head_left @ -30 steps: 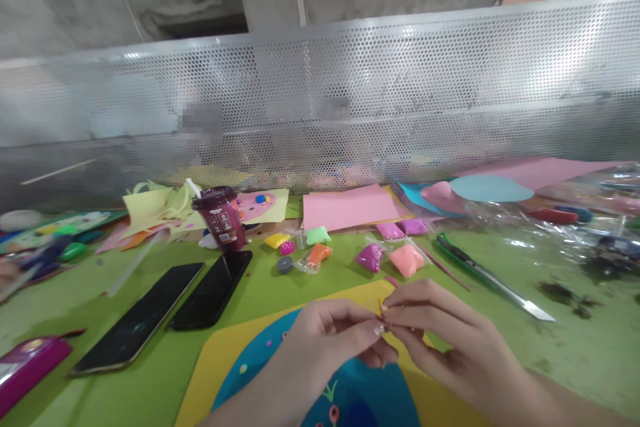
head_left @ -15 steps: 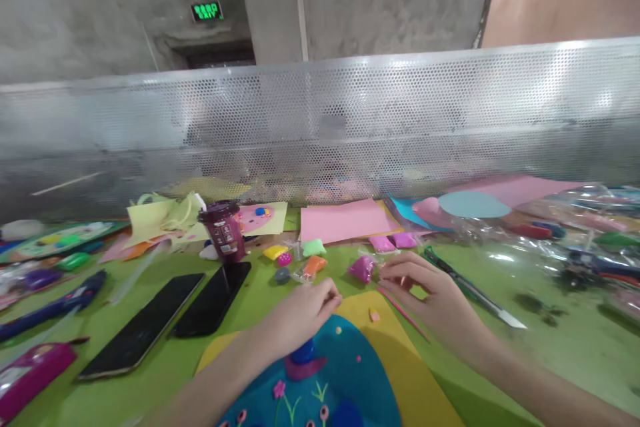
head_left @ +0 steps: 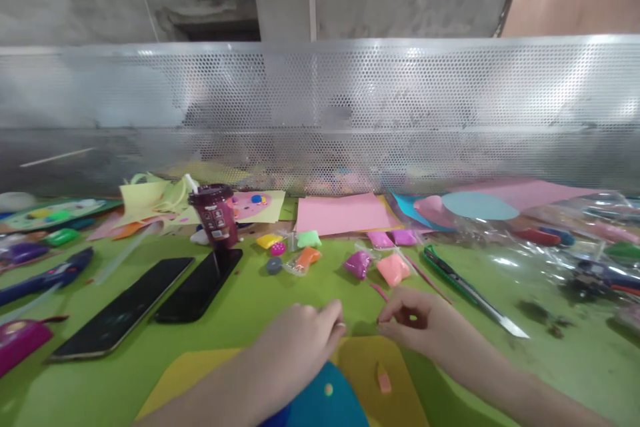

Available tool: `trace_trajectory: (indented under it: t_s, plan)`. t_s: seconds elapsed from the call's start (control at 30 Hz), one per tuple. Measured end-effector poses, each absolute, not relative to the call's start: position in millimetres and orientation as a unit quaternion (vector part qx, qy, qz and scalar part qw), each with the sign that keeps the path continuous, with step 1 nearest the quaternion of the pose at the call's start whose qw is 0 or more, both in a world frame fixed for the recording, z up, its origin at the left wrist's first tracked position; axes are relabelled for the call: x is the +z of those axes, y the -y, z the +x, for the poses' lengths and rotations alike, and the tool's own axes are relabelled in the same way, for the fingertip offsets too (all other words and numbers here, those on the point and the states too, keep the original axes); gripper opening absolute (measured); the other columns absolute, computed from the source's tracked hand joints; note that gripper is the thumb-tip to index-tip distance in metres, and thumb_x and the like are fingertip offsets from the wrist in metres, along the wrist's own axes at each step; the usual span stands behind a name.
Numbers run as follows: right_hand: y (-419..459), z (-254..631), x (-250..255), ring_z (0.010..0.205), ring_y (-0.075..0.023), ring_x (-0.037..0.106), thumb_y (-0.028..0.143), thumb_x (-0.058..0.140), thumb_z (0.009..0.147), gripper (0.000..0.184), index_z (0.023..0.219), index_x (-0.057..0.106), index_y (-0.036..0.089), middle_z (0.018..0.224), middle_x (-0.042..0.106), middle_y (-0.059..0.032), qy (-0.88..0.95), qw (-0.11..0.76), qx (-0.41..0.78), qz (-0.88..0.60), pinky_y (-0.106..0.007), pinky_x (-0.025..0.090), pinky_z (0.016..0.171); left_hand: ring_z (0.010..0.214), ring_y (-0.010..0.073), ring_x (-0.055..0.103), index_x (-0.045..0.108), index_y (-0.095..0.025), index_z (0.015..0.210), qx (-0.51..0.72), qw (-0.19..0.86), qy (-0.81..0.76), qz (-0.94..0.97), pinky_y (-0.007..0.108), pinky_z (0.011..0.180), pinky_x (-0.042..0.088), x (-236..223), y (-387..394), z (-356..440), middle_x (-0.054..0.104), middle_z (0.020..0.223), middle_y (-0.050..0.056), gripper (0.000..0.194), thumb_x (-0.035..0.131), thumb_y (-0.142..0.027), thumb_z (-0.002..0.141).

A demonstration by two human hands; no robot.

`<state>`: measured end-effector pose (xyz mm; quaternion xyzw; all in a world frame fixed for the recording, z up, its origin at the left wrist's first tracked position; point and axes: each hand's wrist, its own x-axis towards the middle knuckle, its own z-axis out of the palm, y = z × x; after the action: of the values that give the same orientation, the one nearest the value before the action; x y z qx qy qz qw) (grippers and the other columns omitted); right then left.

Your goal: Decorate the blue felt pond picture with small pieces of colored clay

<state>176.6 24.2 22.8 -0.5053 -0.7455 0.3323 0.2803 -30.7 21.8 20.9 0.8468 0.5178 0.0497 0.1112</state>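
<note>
My left hand (head_left: 300, 340) rests with curled fingers on the top edge of a yellow sheet (head_left: 367, 357), with nothing visible in it. My right hand (head_left: 425, 327) hovers just right of it, thumb and forefinger pinched into a ring. Whether they hold anything I cannot tell. A thin pink stick (head_left: 379, 291) lies just beyond those fingers. On the yellow sheet lie a small orange clay piece (head_left: 384, 381) and a blue paper shape (head_left: 320, 407) with a clay dot on it. Beyond the hands are clay packets: peach (head_left: 393, 269), purple (head_left: 357, 263), orange (head_left: 306, 258).
Two dark phones (head_left: 120, 310) (head_left: 200, 283) lie at the left on the green table, behind them a maroon cup (head_left: 216, 217). A green-handled knife (head_left: 470, 290) lies to the right. Pink paper (head_left: 343, 213), coloured sheets and plastic bags line the perforated metal screen (head_left: 350, 113).
My hands came apart from pinching something together, reached toward the packets, then drew back to the yellow sheet's edge. The view shifted, so the blue shape sits lower in frame.
</note>
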Motion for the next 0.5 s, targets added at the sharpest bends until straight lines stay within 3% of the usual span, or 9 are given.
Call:
trace_trajectory:
  t_s: [0.23,0.5]
  plan:
    - [-32,187,7,0.065,-0.0148,0.051,0.026,0.045,0.087,0.02,0.077,0.062,0.02,0.078,0.053,-0.0028,0.818,0.268,0.236,-0.452,-0.026,0.039,0.055,0.076,0.0168,0.064,0.057,-0.028,0.094,0.127,0.184,-0.434,0.873,0.025,0.067,0.043,6,-21,-53,0.068,0.087,-0.005,0.013,0.044,-0.03,0.089]
    - [-27,188,1,0.069,-0.0141,0.057,0.018,0.042,0.087,0.016,0.082,0.056,0.022,0.081,0.059,-0.0015,0.824,0.257,0.235,-0.447,-0.023,0.044,0.059,0.063,0.0124,0.061,0.054,-0.023,0.085,0.13,0.142,-0.377,0.906,0.018,0.057,0.042,0,-15,-54,0.063,0.074,-0.003,0.013,0.042,-0.025,0.09]
